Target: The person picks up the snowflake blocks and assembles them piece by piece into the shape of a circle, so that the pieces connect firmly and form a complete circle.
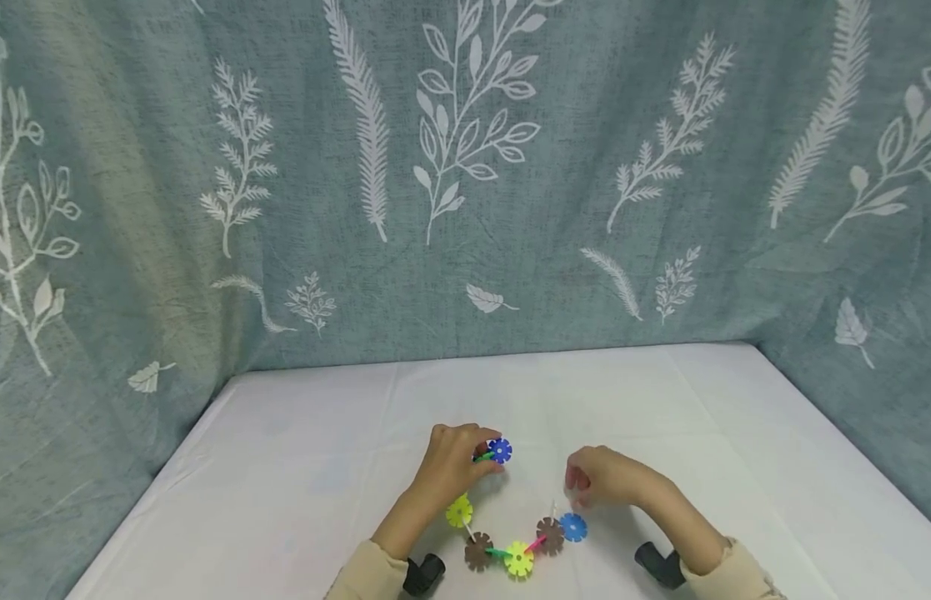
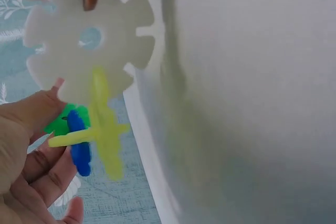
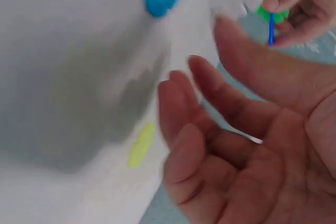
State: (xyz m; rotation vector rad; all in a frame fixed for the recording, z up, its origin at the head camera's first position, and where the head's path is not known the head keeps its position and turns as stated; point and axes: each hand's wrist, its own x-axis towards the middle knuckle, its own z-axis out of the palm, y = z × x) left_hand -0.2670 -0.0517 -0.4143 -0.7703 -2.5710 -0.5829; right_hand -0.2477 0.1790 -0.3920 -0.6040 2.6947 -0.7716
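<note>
A curved chain of notched plastic discs runs between my hands. It includes a yellow-green disc (image 1: 459,511), a brown disc (image 1: 478,552), another yellow-green disc (image 1: 519,560) and a second brown disc (image 1: 550,536). My left hand (image 1: 446,457) pinches the chain's left end, where a dark blue disc (image 1: 500,451) and a green disc (image 2: 62,120) show at the fingers. A white disc (image 2: 118,19) fills much of the left wrist view. At the other end sits a lighter blue disc (image 1: 573,527). Just above it, my right hand (image 1: 603,477) holds nothing, fingers loosely bent.
A white cloth covers the table (image 1: 322,467). Behind it and at both sides hangs a grey-green curtain (image 1: 555,275) with white leaf patterns. Black devices (image 1: 423,575) sit at the wrists. A yellow piece (image 3: 140,145) shows against the white in the right wrist view.
</note>
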